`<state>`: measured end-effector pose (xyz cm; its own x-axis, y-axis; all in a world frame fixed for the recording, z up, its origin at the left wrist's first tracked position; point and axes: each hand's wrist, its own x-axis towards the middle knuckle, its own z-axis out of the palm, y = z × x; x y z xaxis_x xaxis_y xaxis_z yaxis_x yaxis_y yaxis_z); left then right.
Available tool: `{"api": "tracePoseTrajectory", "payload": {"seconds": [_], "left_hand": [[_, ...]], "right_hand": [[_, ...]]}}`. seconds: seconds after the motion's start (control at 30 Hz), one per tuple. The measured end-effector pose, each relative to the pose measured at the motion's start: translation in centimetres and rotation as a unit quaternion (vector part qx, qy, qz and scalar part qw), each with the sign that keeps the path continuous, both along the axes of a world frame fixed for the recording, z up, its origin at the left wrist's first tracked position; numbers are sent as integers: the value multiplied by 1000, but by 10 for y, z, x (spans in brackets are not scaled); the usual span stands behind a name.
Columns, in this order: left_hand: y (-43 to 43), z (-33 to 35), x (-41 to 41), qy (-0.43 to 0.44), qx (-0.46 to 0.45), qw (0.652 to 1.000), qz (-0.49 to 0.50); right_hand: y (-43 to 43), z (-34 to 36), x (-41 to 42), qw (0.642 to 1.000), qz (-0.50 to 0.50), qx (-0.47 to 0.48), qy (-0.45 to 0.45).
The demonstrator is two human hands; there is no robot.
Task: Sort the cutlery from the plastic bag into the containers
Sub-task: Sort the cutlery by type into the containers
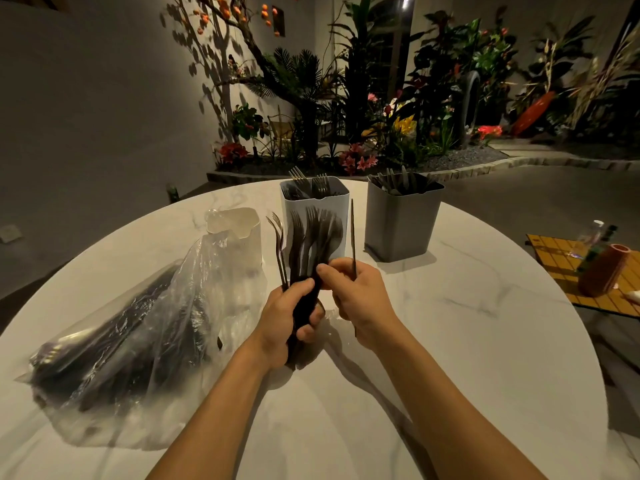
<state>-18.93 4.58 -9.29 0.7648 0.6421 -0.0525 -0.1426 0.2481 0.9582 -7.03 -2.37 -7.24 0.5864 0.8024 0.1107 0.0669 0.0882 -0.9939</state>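
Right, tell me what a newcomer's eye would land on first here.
The fan of dark forks clutched in the left hand at the centre of the table, with the right hand pinching a single thin utensil beside it. Next, the crumpled plastic bag of dark cutlery on the left, and the white container and grey container behind.

A crumpled clear plastic bag (214, 271) of dark cutlery (114, 351) lies at lower left, a fork bunch (308, 244) and a slim utensil (353, 233) stand upright at centre, and behind them sit a translucent container (242, 237), a part-filled white container (311, 202) and a part-filled grey container (398, 226).
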Motion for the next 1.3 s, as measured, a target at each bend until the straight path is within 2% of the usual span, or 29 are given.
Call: {"api": "tracePoseTrajectory", "payload": {"seconds": [0.23, 0.4, 0.63, 0.93, 1.07, 1.3], "left_hand": [[5, -5, 0, -11, -7, 999, 35], [1, -5, 4, -10, 21, 997, 72], [0, -9, 9, 21, 65, 990, 125], [-1, -10, 11, 15, 50, 987, 154], [1, -14, 13, 52, 72, 981, 171], [2, -16, 13, 39, 56, 982, 177]], "right_hand": [[6, -5, 4, 997, -62, -43, -32], [3, -2, 2, 999, -30, -5, 23], [8, -10, 2, 992, -105, -15, -63], [5, -8, 13, 993, -101, 30, -48], [7, -8, 11, 994, -100, 23, -43], [7, -8, 7, 994, -98, 19, -49]]}}
